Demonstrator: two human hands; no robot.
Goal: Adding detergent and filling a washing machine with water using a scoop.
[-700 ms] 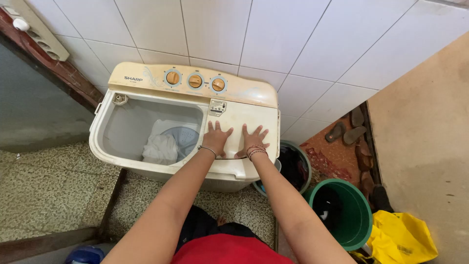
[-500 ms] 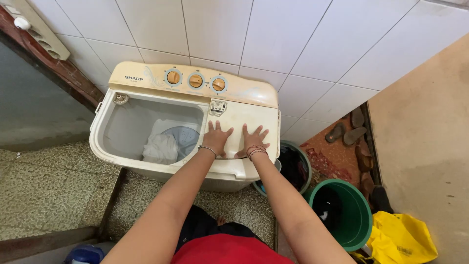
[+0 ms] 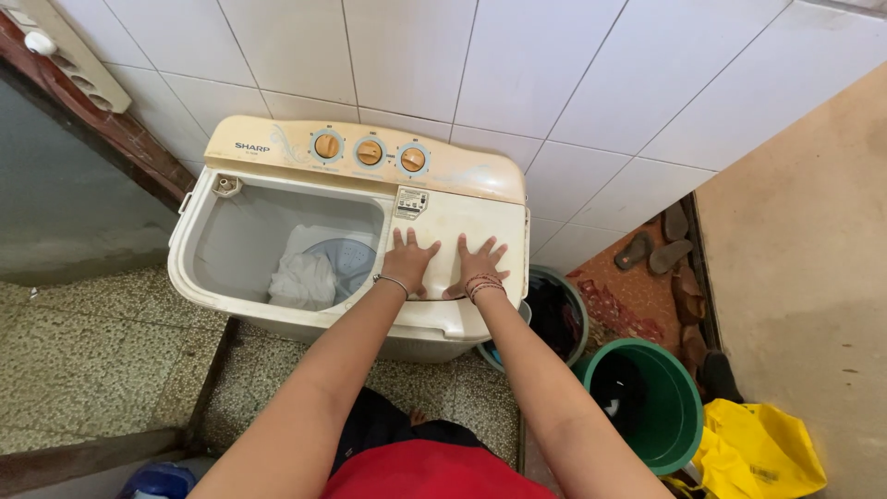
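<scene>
The closed lid [image 3: 453, 242] on the right half of the washing machine [image 3: 277, 305] has both palms pressed flat on it: left hand [image 3: 407, 261] and right hand [image 3: 479, 263], fingers spread, gripping nothing. Left of it, the open tub holds one white cloth [image 3: 302, 280]. Three orange knobs [image 3: 369, 152] sit behind. Two green buckets [image 3: 682, 407] stand at the right, near one yellow bag [image 3: 762, 448].

The scene is evenly lit by soft daylight, and no hard shadows are cast. A faint sheen is seen on the white wall tiles [image 3: 554, 65]. Focus is kept sharp throughout. Straight tile lines are bent outward near the edges by wide-angle distortion
</scene>
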